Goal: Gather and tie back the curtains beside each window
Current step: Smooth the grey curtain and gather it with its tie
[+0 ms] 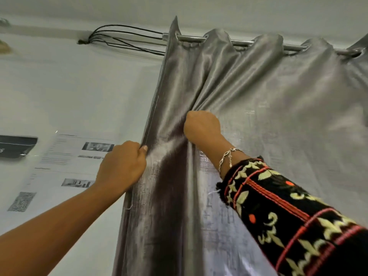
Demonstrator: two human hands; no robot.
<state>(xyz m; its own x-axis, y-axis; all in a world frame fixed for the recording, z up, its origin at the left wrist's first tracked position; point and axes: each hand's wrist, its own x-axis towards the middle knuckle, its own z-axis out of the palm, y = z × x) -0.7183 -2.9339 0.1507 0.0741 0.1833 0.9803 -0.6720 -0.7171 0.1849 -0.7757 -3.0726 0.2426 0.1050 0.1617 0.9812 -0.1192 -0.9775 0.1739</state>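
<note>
Left hand (121,166) pinching curtain (258,100) edge, right hand (202,126) fisted on a fold; I'd bunch pleats evenly toward the edge.

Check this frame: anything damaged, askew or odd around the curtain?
Yes. A bundle of black cables fans loosely from a rough wall hole toward the rod end, and a loose thread dangles from the left hem of the curtain.
</note>
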